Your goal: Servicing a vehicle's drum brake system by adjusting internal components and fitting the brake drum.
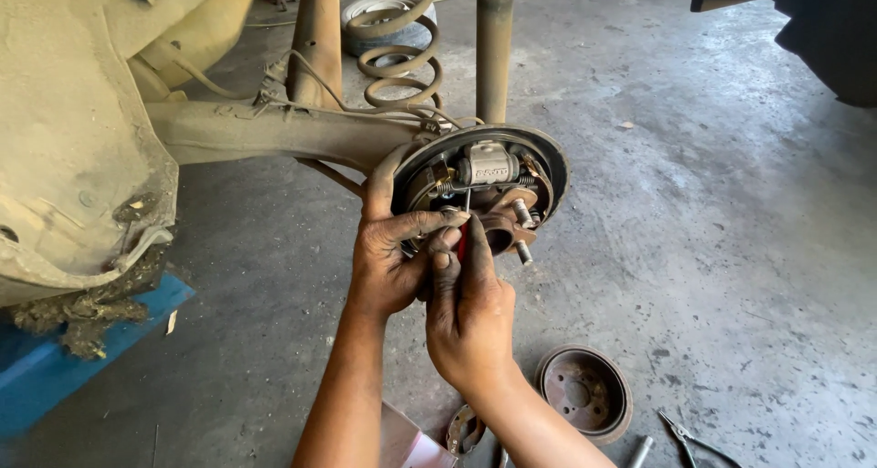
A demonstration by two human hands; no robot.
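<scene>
A round drum-brake backing plate (546, 153) hangs at the end of a dusty axle beam (274, 130), with the wheel cylinder (493, 165), springs and hub studs exposed. My left hand (388, 249) grips the plate's left rim, thumb reaching across its face. Just below it, my right hand (468, 308) is closed on a red-handled tool (462, 240) whose thin metal shaft points up into the brake parts. Both hands are black with grease and touch each other.
A rusty brake drum (585, 390) lies on the concrete floor, with pliers (685, 436) and a metal socket (639, 452) to its right. A coil spring (397, 43) and shock absorber (494, 43) rise behind. A blue lift pad (55, 368) sits left.
</scene>
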